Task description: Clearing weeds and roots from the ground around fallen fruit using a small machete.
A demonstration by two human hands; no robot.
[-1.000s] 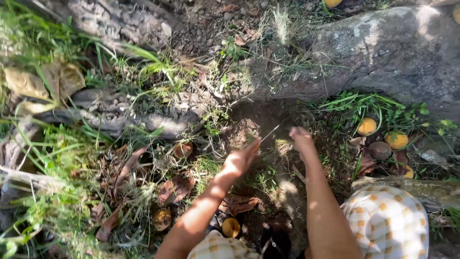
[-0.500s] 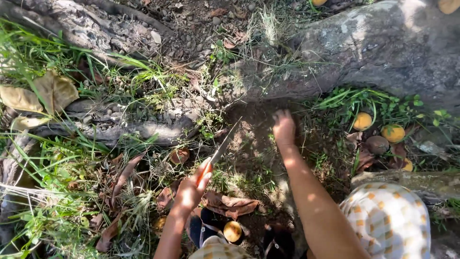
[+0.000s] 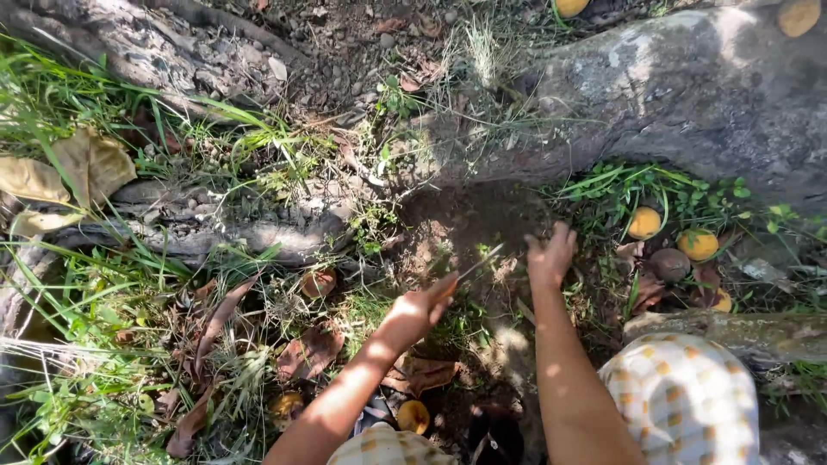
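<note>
Down on the ground (image 3: 448,232), between two thick roots, the left hand (image 3: 419,307) is closed around the handle of a knife (image 3: 475,265), whose thin blade slants up and right over a patch of bare dark soil (image 3: 465,220). Just beside the blade tip, the right hand (image 3: 551,256) rests with loosely spread fingers on the soil, holding nothing. Right of that hand, yellow fruits (image 3: 644,223) lie in the grass below the big root (image 3: 689,95). Dry leaves (image 3: 314,349) lie left of the forearm.
</note>
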